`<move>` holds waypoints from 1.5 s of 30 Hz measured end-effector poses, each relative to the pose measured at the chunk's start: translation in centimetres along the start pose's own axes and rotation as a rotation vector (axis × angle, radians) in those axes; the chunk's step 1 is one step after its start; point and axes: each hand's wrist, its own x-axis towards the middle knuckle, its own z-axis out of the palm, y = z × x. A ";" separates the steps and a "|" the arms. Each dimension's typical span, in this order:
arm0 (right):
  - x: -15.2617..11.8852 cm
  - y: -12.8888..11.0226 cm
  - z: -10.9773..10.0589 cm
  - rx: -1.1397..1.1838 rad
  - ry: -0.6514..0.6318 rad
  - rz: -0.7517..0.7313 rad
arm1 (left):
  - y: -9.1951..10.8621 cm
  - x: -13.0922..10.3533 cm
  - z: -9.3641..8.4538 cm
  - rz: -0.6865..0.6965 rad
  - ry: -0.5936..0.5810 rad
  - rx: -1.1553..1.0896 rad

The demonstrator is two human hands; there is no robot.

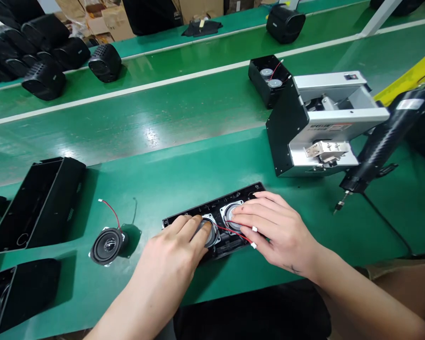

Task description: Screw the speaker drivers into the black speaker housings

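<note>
A long black speaker panel (pixel 230 248) lies on the green bench in front of me, its inside facing up. Two speaker drivers sit in it, magnets up. My left hand (pixel 179 243) curls its fingers over the left speaker driver (pixel 214 231) and hides much of it. On the right speaker driver (pixel 227 215), my right hand (pixel 274 226) has its fingertips and thumb around the magnet. Red and black leads (pixel 235 231) with small white plugs (pixel 254 245) run across the panel to the right fingers. A loose speaker driver (pixel 106 246) rests cone up at the left, its red lead standing up.
Black speaker housings (pixel 67 203) stand at the left edge. Behind my right hand are a silver screw feeder (pixel 329 123) and a hanging black electric screwdriver (pixel 382 141). Across the conveyor (pixel 148 108) sit several black speakers (pixel 105 63). An open box with two drivers (pixel 269 80) stands behind the feeder.
</note>
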 end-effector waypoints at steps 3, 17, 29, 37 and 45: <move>0.1 0.0 0.1 -0.007 0.012 0.002 | -0.1 -0.1 0.4 0.020 0.033 -0.022; 0.0 0.0 0.1 0.002 0.022 0.018 | 0.0 -0.1 0.4 0.028 0.087 0.025; 0.1 -0.1 0.1 0.007 0.022 0.019 | 0.0 -0.5 0.7 0.015 0.081 0.013; 0.1 0.0 0.0 -0.017 0.014 0.017 | -0.3 -0.6 1.0 0.015 0.109 -0.018; 0.2 -0.3 -0.1 -0.021 -0.052 -0.013 | -0.3 -0.2 0.8 0.021 0.035 0.064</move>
